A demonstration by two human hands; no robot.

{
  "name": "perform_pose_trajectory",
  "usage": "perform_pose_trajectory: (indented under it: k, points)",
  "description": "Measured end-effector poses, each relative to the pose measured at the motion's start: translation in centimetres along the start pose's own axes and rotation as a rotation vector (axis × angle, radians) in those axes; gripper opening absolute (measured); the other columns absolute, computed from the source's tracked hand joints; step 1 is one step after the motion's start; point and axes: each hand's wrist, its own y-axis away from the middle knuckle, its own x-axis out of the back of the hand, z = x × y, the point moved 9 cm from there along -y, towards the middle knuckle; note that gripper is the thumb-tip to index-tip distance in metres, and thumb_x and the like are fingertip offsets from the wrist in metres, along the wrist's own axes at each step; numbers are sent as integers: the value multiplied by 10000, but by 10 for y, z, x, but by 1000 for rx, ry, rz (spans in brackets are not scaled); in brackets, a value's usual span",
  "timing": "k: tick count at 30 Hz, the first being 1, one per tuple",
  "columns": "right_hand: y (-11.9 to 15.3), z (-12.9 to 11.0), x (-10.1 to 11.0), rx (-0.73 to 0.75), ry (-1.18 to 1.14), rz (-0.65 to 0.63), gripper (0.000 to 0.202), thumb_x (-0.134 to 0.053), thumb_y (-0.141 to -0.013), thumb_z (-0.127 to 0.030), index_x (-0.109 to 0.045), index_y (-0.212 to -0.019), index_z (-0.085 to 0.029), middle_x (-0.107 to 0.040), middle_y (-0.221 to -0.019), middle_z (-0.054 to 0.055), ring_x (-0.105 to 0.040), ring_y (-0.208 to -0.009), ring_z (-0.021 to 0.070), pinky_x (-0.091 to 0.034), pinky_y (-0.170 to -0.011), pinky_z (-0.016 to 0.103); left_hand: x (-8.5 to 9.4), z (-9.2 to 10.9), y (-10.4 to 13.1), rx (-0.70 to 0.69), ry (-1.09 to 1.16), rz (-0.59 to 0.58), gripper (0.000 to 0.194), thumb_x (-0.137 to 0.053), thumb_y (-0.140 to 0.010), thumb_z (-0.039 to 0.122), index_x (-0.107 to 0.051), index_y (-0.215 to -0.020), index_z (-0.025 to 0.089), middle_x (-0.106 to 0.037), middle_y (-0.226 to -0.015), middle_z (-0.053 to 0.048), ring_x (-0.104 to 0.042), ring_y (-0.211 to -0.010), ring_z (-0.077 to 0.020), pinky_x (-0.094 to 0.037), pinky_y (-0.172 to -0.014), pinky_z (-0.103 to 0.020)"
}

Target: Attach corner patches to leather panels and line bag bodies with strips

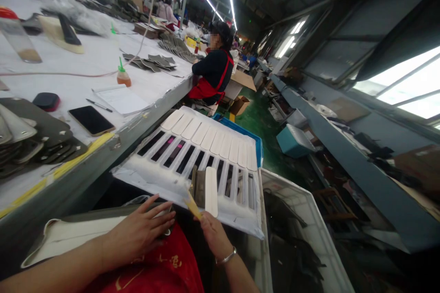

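Note:
My right hand (215, 236), with a metal bangle at its wrist, is closed around a tan, flat-handled brush (194, 207). The blurred tip of the brush is near a dark strip (199, 185) on a white slotted tray (144, 178). Beside that strip lies a single white strip (211, 192). Along the tray's far side runs a row of several white rounded strips (209, 139). My left hand (142, 231) lies with fingers spread over a cream and dark piece (79, 233) on my lap, above a red apron (154, 265).
On the left table are a phone (91, 120), a notepad (120, 100), a green-tipped bottle (123, 75) and stacked dark pieces (41, 132). A white crate (309, 210) stands to the right of the tray. A seated person (216, 66) is farther along the table.

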Motion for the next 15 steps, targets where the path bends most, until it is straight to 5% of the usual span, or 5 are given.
perform_pose_trajectory:
  k: [7,12,15]
  points:
    - [-18,-17,-6,38,627,-278,354,-438,-873,-496,-635,-885,-201,-623,-776,13,-543,-690,143,-368,-612,231,-7,-3,7,99,-1,33,298,-491,-880,438,-571,-1136,307,-549,-1312,30,-357,-1310,-209,105,-1130,-437]
    - [-38,-34,-11,71,675,-398,317,-573,-808,-404,-602,-1076,-236,-657,-962,2,-595,-824,153,-416,-684,212,-8,0,2,137,10,20,192,-497,-888,347,-594,-1041,283,-564,-1293,20,-420,-1258,-199,92,-1125,-423]
    - [-53,-33,-22,49,701,-375,274,-477,-881,-373,-611,-1074,-232,-665,-995,-3,-606,-841,130,-426,-690,193,-2,-1,2,184,57,34,199,-544,-851,362,-600,-1019,272,-597,-1245,-7,-445,-1229,-212,42,-1129,-431]
